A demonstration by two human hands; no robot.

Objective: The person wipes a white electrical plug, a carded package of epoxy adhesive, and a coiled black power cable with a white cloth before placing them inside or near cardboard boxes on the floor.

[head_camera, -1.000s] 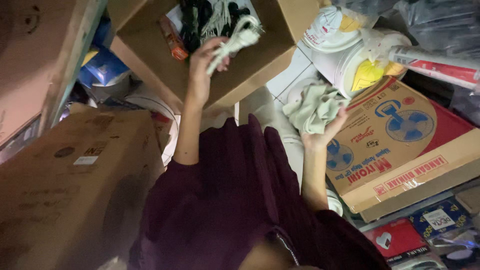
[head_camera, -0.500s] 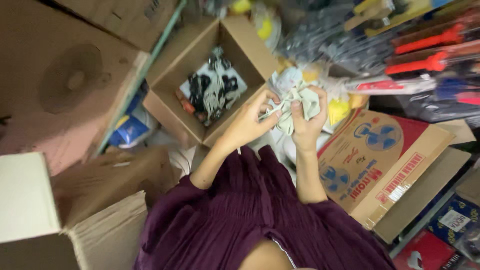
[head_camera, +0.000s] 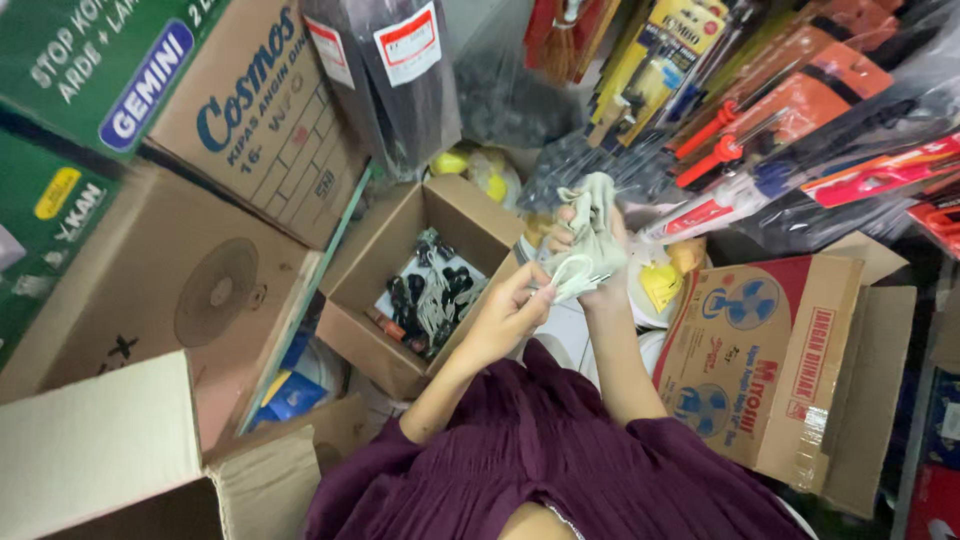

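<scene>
My left hand [head_camera: 507, 313] pinches a white cable [head_camera: 570, 272] at its looped end, in front of my chest. My right hand [head_camera: 590, 240] is wrapped in a pale grey-green cloth [head_camera: 598, 225] and presses it against the same cable. Both hands meet just right of an open cardboard box [head_camera: 385, 260] that holds several black and white cords and plugs [head_camera: 430, 295]. My purple sleeves fill the bottom of the view.
A red and tan fan carton [head_camera: 770, 370] lies at the right. Large cardboard boxes [head_camera: 190, 290] stack up at the left. A white bucket [head_camera: 650, 300] sits behind my hands. Packaged red-handled tools [head_camera: 760, 130] and bagged black goods [head_camera: 390, 70] hang above.
A second ago my left hand lifted the white cable over the open box while the right held the cloth apart. The hands have since come together, cloth on the cable; my view has tilted upward.
</scene>
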